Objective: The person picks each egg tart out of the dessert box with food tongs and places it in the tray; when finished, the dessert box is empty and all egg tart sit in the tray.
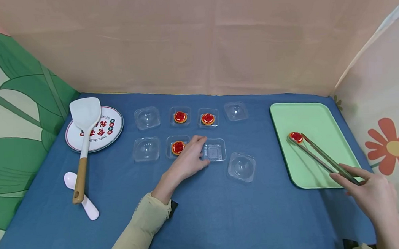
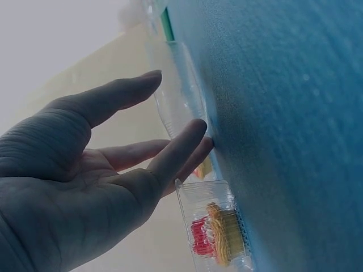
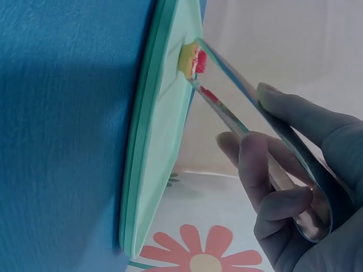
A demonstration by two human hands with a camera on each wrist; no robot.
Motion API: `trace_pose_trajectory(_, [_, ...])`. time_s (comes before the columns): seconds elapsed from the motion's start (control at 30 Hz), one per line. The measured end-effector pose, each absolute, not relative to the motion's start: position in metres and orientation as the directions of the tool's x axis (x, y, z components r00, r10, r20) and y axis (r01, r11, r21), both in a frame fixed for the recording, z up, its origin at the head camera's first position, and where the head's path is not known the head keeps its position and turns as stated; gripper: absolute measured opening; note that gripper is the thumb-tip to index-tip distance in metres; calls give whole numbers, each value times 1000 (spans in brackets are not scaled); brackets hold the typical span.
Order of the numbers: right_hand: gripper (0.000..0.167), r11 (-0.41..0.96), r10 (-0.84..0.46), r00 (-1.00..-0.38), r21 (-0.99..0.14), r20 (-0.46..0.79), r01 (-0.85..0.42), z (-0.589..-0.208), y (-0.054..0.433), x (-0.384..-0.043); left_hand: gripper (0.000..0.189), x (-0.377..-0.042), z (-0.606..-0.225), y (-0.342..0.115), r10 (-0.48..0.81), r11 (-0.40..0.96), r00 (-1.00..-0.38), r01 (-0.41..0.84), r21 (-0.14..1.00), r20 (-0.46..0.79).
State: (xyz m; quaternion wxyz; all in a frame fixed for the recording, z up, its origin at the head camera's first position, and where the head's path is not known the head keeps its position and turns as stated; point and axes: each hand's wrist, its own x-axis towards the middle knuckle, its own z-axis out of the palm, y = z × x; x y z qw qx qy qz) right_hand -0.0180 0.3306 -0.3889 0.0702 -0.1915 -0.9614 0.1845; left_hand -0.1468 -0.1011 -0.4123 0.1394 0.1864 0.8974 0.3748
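Note:
My left hand (image 1: 188,159) reaches over the blue cloth, thumb and fingers spread beside an uncovered clear plastic box (image 1: 216,150). In the left wrist view its fingers look relaxed, with nothing gripped. A small red-topped tart (image 1: 178,147) sits in the clear box just left of it. My right hand (image 1: 375,192) holds metal tongs (image 1: 332,160) over the green tray (image 1: 308,114). Between the tong tips is another red-topped tart (image 1: 296,137), at the tray's surface; whether it is lifted I cannot tell.
Two boxed tarts (image 1: 180,117) stand in the back row. Clear lids (image 1: 242,167) lie around the boxes, several in all. At left, a white spatula (image 1: 86,112) with a wooden handle rests across a printed plate (image 1: 113,124) and over a white spoon (image 1: 89,208).

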Motion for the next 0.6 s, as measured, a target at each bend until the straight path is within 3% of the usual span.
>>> trace_pose_trajectory(0.17, [62, 839, 419, -907, -399, 40, 370, -387, 330, -15, 77, -147, -413, -101, 446, 651, -890, 245, 719, -101])
trace_pose_trajectory(0.6, [59, 843, 385, -916, -447, 117, 297, -373, 309, -7, 80, -146, -408, -104, 451, 623, -885, 219, 751, -116])
